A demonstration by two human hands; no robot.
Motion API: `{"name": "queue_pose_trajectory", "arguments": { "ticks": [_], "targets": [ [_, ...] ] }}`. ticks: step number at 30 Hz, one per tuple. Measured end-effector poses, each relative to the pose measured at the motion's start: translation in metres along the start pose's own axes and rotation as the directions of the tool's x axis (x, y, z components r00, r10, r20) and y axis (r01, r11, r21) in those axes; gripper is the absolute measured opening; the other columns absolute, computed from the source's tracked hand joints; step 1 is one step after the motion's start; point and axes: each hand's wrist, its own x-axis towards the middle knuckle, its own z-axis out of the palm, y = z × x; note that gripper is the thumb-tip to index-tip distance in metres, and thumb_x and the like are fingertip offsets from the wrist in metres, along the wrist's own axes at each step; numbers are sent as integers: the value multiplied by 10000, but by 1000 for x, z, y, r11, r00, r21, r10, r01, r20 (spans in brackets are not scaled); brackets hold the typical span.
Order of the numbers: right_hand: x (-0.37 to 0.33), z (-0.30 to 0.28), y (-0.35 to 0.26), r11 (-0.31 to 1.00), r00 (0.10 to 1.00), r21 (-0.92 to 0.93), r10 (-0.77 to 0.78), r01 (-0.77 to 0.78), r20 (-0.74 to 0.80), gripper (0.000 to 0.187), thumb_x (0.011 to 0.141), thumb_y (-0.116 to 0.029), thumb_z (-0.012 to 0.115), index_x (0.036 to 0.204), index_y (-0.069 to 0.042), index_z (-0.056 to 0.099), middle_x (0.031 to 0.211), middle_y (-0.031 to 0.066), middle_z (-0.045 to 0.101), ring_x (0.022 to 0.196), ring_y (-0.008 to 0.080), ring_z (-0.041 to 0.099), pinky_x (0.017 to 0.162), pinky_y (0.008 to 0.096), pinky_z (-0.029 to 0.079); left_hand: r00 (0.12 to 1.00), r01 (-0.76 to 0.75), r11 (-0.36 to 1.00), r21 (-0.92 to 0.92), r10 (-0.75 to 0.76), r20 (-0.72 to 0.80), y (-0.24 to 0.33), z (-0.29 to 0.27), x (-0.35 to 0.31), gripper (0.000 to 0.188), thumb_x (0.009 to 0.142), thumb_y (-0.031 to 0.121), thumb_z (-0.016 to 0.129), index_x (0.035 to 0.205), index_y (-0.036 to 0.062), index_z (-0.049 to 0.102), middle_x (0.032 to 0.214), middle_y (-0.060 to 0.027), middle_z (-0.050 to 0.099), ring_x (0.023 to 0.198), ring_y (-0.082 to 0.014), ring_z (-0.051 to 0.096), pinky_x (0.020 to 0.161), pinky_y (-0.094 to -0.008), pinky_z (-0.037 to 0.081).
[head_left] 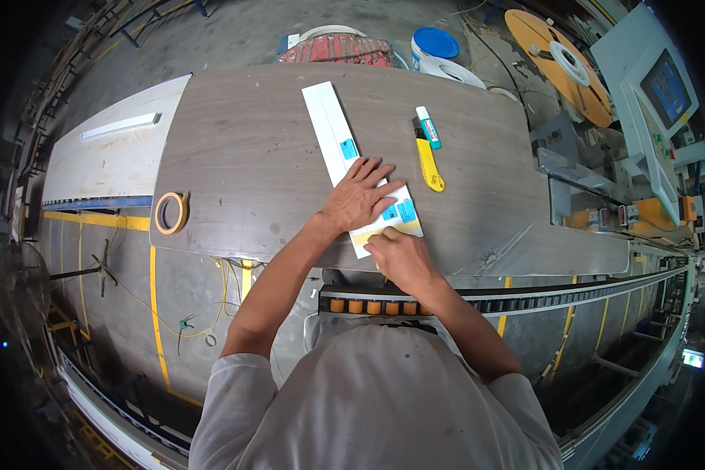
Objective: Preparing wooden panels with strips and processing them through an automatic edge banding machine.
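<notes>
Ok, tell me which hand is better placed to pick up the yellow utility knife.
Probably the left hand: it lies flat on the white strip, nearer the yellow utility knife. The right hand works at the strip's near end.

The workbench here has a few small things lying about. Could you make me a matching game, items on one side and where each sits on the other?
Items:
1. tape roll
2. yellow utility knife
3. white strip
4. left hand

Places:
A. just right of the white strip, beside a teal-capped marker
B. pressed flat on the white strip
C. near the left edge of the grey board
D. lying lengthwise from the far edge toward the person

Pairs: 1-C, 2-A, 3-D, 4-B
</notes>
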Motion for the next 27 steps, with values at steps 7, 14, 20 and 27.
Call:
{"name": "queue_pose_trajectory", "arguments": {
  "ticks": [7, 14, 20, 27],
  "targets": [
    [24, 16, -6, 973, 978, -203, -73, 113, 195, 164, 781, -51, 620, 888, 64, 666, 908, 215, 658, 821, 330, 677, 690, 412, 553, 991, -67, 997, 43, 61, 115, -5, 3, 4, 400, 978, 317, 463, 1368, 260, 528, 1408, -93, 471, 1345, -319, 387, 1166, -500, 219],
    [26, 19, -7, 935, 958, -299, -108, 188, 267, 164, 730, -4, 616, 890, 18, 642, 874, 159, 647, 803, 322, 675, 678, 412, 552, 997, -71, 997, -8, 72, 32, -8, 7, 4, 355, 966, 297, 476, 1309, 243, 553, 1312, -89, 495, 1304, -302, 412, 1149, -483, 246],
    [25, 15, -3, 946, 967, -262, -138, 193, 215, 171, 735, -16, 607, 897, 27, 641, 857, 154, 647, 785, 303, 675, 645, 403, 554, 996, -78, 997, -15, 78, 29, -6, 8, 5, 340, 974, 296, 453, 1292, 236, 554, 1280, -91, 496, 1290, -299, 411, 1141, -490, 247],
    [31, 22, -31, 833, 912, -486, -52, 265, 407, 188, 706, -37, 630, 884, 21, 645, 854, 168, 656, 747, 264, 680, 578, 356, 539, 998, -64, 998, -27, 64, -2, -6, 11, 6, 342, 963, 291, 447, 1280, 235, 565, 1285, -91, 498, 1291, -304, 411, 1143, -494, 241]
  ]
}}
